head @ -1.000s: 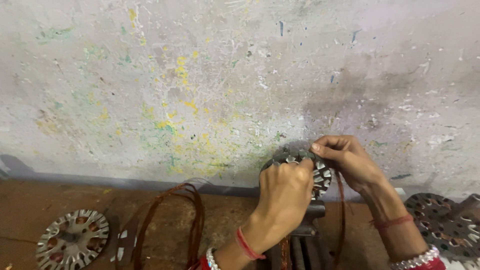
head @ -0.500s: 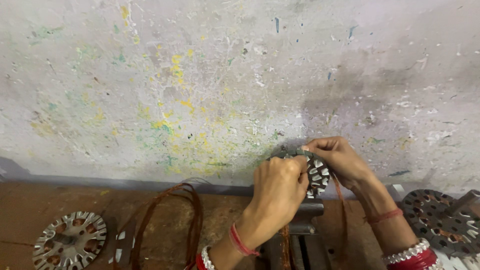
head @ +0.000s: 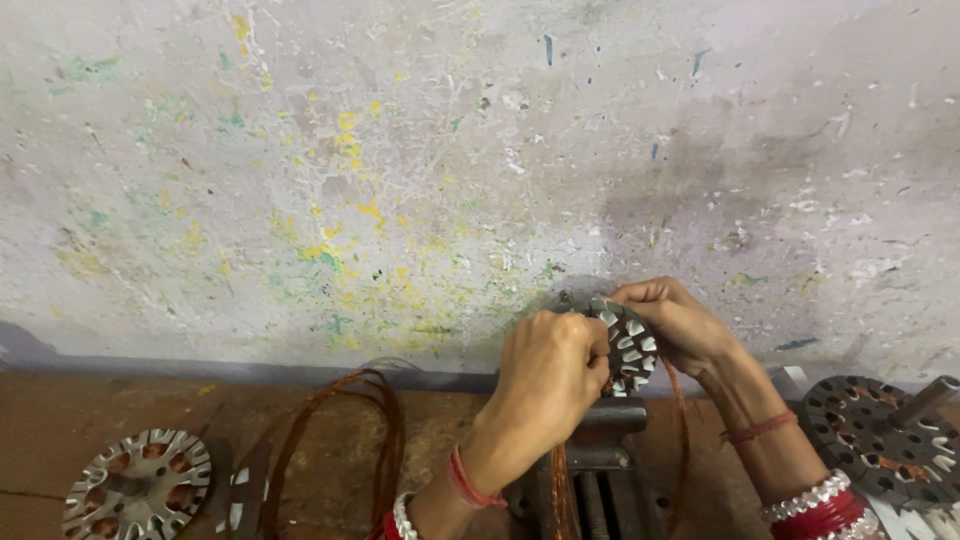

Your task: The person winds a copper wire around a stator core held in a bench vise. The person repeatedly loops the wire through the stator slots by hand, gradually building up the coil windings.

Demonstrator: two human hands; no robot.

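A round slotted metal stator core [head: 628,345] with white slot liners stands upright in a small dark vise [head: 598,440]. My left hand [head: 545,375] closes over its left side, fingers curled on the rim. My right hand [head: 675,322] grips its upper right edge from behind. Copper wire [head: 683,420] trails down from the core past my right wrist, and more copper strands [head: 556,490] hang in front of the vise. Much of the core is hidden by my fingers.
A paint-speckled wall [head: 400,180] rises just behind the wooden bench [head: 60,420]. A loose coil of copper wire [head: 350,440] lies left of the vise. Another stator core [head: 138,485] lies flat at far left, a dark one [head: 880,435] at far right.
Both hands have stayed on the stator core, with the left hand sliding slightly and the fingers shifting on the rim. The view has drifted a little.
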